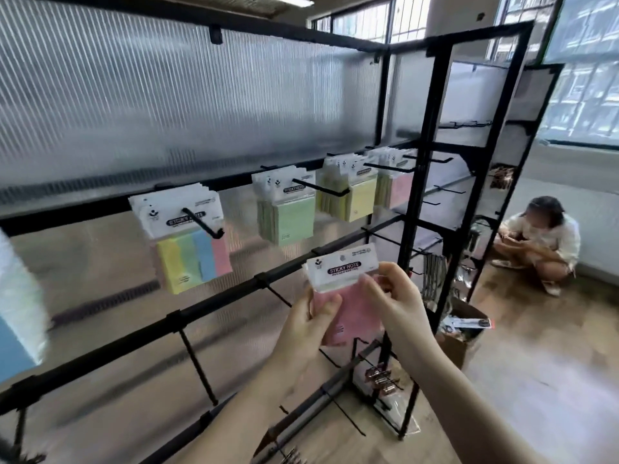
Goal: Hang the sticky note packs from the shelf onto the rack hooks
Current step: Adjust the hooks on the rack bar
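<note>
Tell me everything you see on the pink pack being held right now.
The pink sticky note pack has a white header card printed STICKY NOTE above a pink pad, seemingly in clear wrap. It is upright, slightly tilted, off any hook, in front of the rack's lower rails. The left hand grips its left edge; the right hand pinches its right side.

You hold a pink sticky note pack (345, 296) upright in front of the rack (214, 308), white "STICKY NOTE" header card on top, gripped at its lower left edge and pinched at its right side. On the rack's upper bar four hooks carry hung packs: multicolour packs (187, 249) on the leftmost hook (204, 224), green packs (288, 216) next, then yellow packs (351, 195), then pink packs (398, 190) at the far end, all hanging upright, several deep.
</note>
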